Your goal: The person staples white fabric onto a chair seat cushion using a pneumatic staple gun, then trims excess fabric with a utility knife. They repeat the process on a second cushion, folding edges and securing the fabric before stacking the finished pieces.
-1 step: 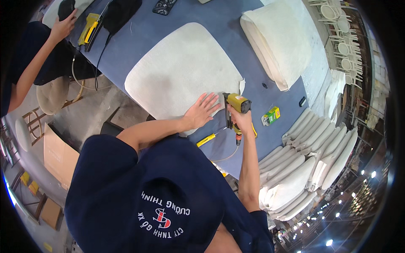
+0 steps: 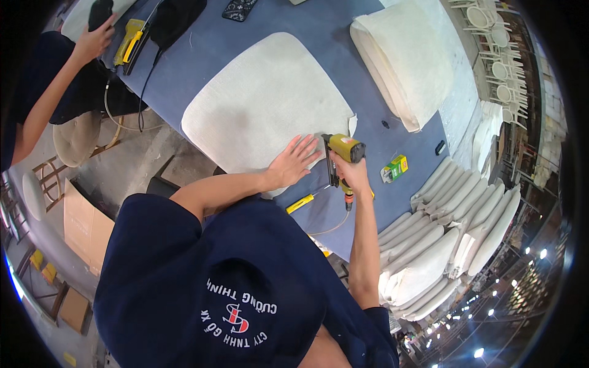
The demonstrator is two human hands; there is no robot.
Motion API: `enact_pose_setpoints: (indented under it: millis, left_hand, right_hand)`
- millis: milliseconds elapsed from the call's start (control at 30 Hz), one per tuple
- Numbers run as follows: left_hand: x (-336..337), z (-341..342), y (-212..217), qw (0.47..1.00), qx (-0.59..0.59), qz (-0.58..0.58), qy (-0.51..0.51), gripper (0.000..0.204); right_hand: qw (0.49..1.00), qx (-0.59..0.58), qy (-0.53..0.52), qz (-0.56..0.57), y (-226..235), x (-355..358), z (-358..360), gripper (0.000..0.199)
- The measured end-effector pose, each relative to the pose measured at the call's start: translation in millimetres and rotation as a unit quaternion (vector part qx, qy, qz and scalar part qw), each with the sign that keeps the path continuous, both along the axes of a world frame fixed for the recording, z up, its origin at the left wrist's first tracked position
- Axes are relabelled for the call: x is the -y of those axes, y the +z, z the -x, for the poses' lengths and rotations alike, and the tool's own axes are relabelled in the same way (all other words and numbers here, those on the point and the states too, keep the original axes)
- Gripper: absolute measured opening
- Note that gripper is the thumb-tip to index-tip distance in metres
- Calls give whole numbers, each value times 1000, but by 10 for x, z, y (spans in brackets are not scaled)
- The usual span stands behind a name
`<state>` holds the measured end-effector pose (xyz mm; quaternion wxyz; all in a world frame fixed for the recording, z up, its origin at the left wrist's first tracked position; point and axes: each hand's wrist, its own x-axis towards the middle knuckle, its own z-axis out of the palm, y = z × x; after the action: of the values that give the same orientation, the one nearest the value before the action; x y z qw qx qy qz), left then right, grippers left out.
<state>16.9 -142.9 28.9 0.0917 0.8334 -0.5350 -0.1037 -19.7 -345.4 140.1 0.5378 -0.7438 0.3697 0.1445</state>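
A pale fabric-covered seat pad (image 2: 264,104) lies flat on the blue-topped table. My left hand (image 2: 292,162) rests palm down near its front edge, fingers spread. In my right hand (image 2: 351,175) is a yellow-green pneumatic staple gun (image 2: 345,146), gripped by its handle, with its nose against or just beside the pad's right front edge; contact is hidden. A thin air hose (image 2: 334,229) runs from the handle's base. Between my forearms lies a yellow-handled screwdriver (image 2: 299,203). A small green and yellow box (image 2: 394,168) sits right of the gun.
Folded pale cloth (image 2: 402,67) lies on the blue table (image 2: 331,37) at far right, and stacked pale pads (image 2: 454,208) stand to the right. At far left, a co-worker's hand (image 2: 93,40) holds a dark object beside another staple gun (image 2: 130,44). A phone (image 2: 239,8) lies at the back.
The staple gun has tipped slightly, its head a little left and its base a little right. My left hand stays on the pad. The co-worker's hand has shifted slightly right.
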Motion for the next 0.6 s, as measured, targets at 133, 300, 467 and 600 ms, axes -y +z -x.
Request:
enact_pose_setpoints:
  millis: [133,300,467,600]
  left_hand:
    - [18,31,-121,999,-26,-40,-10,65]
    - [-3,23,-150,994,-96,-41,-38,59]
    - [-23,24,-180,996,-81,-3,-37,59]
    - [-198,-171,-235,984,-130,88,-80,60]
  right_hand:
    - [978,-37,189,77,26,-209,-553,39]
    - [937,-152,267,167,-158,-534,-1032,59]
    - [941,-136,249,184,-181,-511,-920,51]
    - [982,-36,107,152,80,-505,-468,42]
